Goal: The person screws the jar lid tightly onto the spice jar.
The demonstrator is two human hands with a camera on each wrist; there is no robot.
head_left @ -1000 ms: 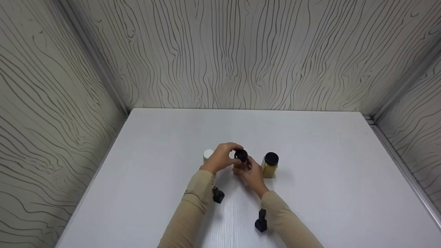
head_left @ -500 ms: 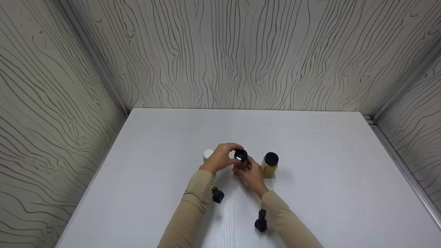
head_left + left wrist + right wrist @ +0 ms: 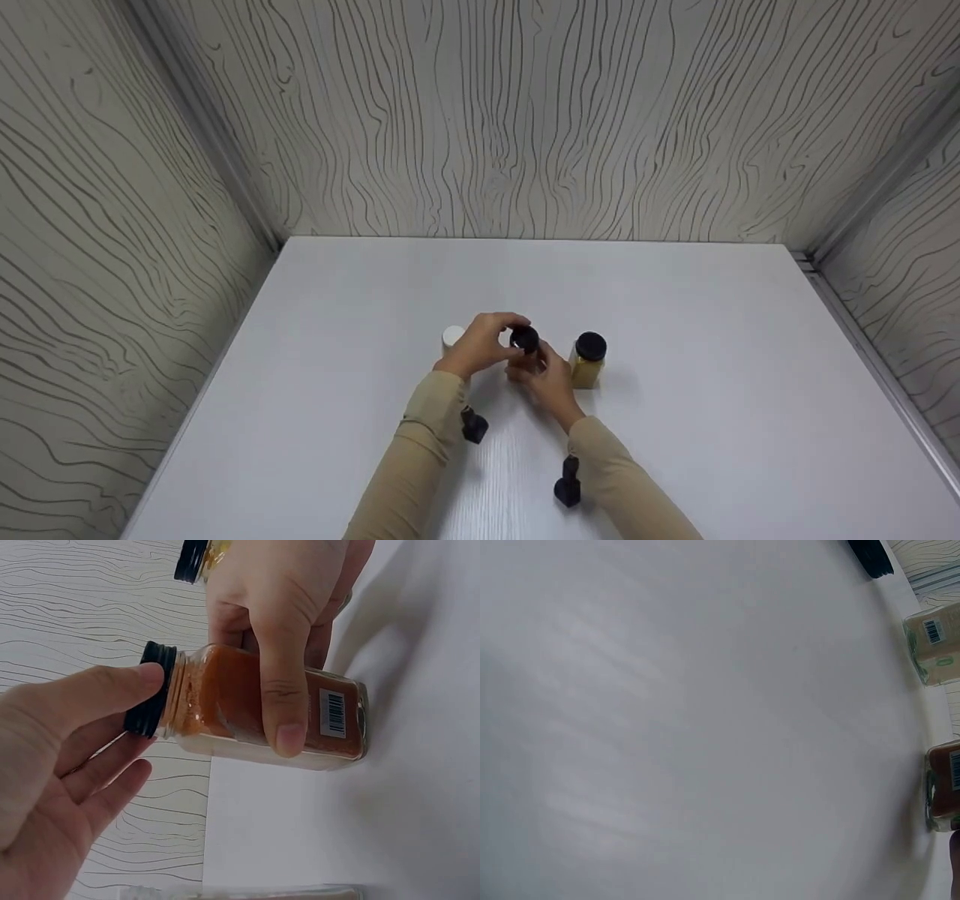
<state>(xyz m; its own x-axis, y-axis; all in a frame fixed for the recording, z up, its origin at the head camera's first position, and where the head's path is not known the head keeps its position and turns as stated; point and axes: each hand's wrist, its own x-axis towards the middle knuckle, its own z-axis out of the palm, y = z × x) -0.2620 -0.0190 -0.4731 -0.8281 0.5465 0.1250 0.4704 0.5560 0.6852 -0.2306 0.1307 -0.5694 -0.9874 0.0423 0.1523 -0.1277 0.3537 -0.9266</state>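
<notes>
In the left wrist view, my left hand (image 3: pixel 60 757) pinches the black ribbed lid (image 3: pixel 150 690) of a square glass spice jar (image 3: pixel 225 694) filled with reddish-brown powder. The lid sits at the jar's threaded neck, with some glass thread showing below it. My right hand (image 3: pixel 289 607) grips the jar's body, its thumb across the side beside a barcode label. In the head view, the left hand (image 3: pixel 484 345) is at the lid and the right hand (image 3: pixel 547 379) is lower, around the jar. Only the jar's base end shows in the right wrist view.
A yellow-filled jar (image 3: pixel 587 367) with a black lid stands just right of the hands. Left of them is a white-topped container (image 3: pixel 452 335), partly hidden. The right wrist view shows a beige-filled jar (image 3: pixel 937 645) and a cut-off black object (image 3: pixel 870 555). Patterned walls (image 3: pixel 495 120) enclose the white table (image 3: pixel 712 360).
Both hands keep their places on the jar and its lid. The glint on the lid shifts slightly; nothing else visibly moves.
</notes>
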